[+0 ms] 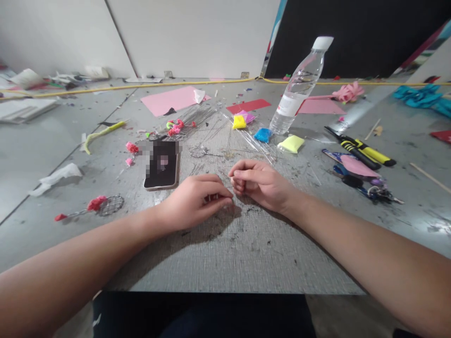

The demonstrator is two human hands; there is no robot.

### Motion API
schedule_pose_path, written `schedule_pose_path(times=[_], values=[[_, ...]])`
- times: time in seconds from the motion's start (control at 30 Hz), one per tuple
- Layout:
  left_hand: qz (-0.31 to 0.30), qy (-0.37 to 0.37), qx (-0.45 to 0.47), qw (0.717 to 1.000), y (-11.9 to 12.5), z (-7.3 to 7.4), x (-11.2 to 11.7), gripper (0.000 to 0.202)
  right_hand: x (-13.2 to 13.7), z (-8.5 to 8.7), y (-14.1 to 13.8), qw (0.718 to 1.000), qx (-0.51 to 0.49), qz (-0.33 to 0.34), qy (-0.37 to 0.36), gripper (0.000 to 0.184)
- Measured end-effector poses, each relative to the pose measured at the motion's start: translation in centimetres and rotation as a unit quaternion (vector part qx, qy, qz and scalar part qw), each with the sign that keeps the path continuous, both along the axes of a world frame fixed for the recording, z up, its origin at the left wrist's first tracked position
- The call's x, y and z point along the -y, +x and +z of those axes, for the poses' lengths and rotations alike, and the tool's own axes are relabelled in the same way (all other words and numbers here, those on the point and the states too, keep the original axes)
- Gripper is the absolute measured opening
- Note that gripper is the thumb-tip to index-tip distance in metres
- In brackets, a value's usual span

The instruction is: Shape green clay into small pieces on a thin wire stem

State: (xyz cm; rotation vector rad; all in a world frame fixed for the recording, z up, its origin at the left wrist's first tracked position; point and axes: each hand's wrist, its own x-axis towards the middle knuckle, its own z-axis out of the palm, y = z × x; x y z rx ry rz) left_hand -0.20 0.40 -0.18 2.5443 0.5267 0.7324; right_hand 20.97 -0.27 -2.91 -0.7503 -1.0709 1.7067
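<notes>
My left hand (197, 199) rests low over the table, thumb and fingertips pinched together. Facing it, my right hand (262, 185) is curled closed, its fingertips almost meeting the left ones. Whatever they grip is too thin or too hidden to make out. Just beyond the hands lies a twisted wire piece with a loop (201, 151). Loose straight silvery wires (259, 146) lie past the right hand. A phone (162, 169) sits beyond my left wrist. Left of it is a wire loop with a stem (112, 205), bearing pink-red clay (97, 203).
Packets of yellow clay (239, 122), blue clay (263, 135) and pale yellow clay (291, 143) lie near a tilted-looking water bottle (299, 84). Yellow-black pliers (362, 150) and a bunch of keys (378, 192) are at right. A yellow cord (197, 81) crosses the back.
</notes>
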Motion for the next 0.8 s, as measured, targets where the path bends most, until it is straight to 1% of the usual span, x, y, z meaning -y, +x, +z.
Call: schedule_pose_path(times=[0.1,0.2,0.27,0.33,0.43,0.57,0.7,0.8], values=[[-0.009,0.036,0.097,0.995,-0.3,0.6,-0.3,0.010,-0.1,0.2,0.1,1.000,-0.010,0.002,0.001,0.011],[0.022,0.051,0.149,0.987,-0.6,1.1,-0.3,0.009,-0.1,0.3,0.1,1.000,-0.020,0.007,0.000,0.014],[0.048,0.036,0.181,0.982,-0.7,1.2,-0.3,0.010,0.2,0.5,0.0,0.999,-0.029,0.017,0.005,0.015],[0.059,0.006,0.215,0.975,-0.6,1.2,-0.1,0.011,0.6,0.7,-0.2,0.998,-0.041,0.035,0.016,0.015],[0.054,-0.055,0.262,0.962,-0.4,1.1,0.4,0.012,1.6,1.0,-0.5,0.996,-0.052,0.068,0.030,0.016],[0.044,-0.152,0.292,0.943,-0.1,1.0,1.0,0.010,2.8,1.3,-1.0,0.993,-0.049,0.093,0.046,0.017],[0.016,-0.253,0.320,0.913,0.2,0.8,1.9,0.009,3.7,1.6,-1.4,0.990,-0.059,0.100,0.075,0.022],[-0.021,-0.308,0.335,0.890,0.5,0.9,2.7,0.016,4.1,1.8,-1.7,0.990,-0.045,0.105,0.084,0.026]])
